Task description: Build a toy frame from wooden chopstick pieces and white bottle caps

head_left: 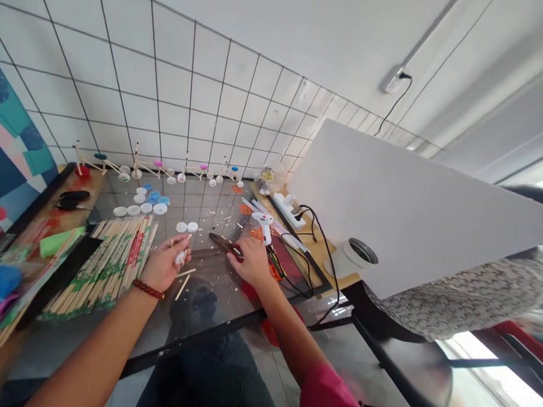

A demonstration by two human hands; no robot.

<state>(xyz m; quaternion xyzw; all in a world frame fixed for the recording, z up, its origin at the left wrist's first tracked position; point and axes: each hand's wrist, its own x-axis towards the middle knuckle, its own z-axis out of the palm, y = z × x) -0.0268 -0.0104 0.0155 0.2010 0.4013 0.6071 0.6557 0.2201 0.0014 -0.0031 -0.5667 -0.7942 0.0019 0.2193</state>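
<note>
My left hand (167, 262), with a beaded bracelet at the wrist, is closed with its fingertips pinched on a small white bottle cap (180, 258). A short piece of wooden stick (189, 238) pokes up at the same fingertips. My right hand (253, 260) lies over the handles of a pair of pliers (222, 243), whose dark jaws point left on the glass tabletop. Two white caps (187, 227) lie just beyond my left hand. Short cut sticks (183, 286) are on the glass beside it. A white glue gun (264, 226) stands just beyond my right hand.
Wrapped chopsticks (109, 256) lie at the left, with white and blue caps (146, 207) behind them. Small stick-and-cap models (160, 165) line the tiled wall. A power strip (289, 210) with black cords and a large white board (401, 203) are at the right.
</note>
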